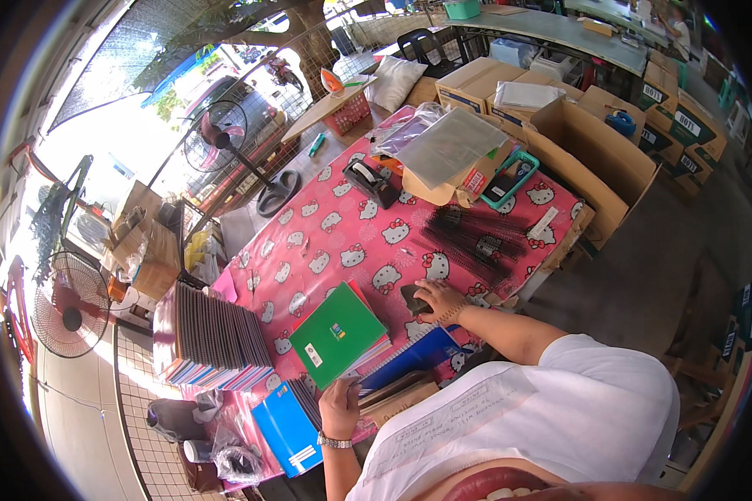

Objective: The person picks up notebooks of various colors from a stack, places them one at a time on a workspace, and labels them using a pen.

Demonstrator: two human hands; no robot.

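A green-covered notebook (pixel 340 332) lies on a small pile of others, tilted on the pink patterned tablecloth. At its near corner is my left hand (pixel 340 409), fingers curled closed; what they pinch, if anything, is too small to make out. My right hand (pixel 439 301) is closed over a small dark block-like object (pixel 415 301) on the table, its kind not clear. Blue notebooks (pixel 288 426) lie by my left wrist, and a dark blue notebook (pixel 414 357) sits between my hands. Black spiral binding coils (pixel 476 244) are spread beyond my right hand.
A tall stack of spiral-bound notebooks (pixel 213 338) stands at left. Farther back are a tape dispenser (pixel 372 184), clear plastic sheets (pixel 451 146) on a carton and a green basket (pixel 532 160). An open cardboard box (pixel 593 159) adjoins the right edge; fans (pixel 71 319) stand left.
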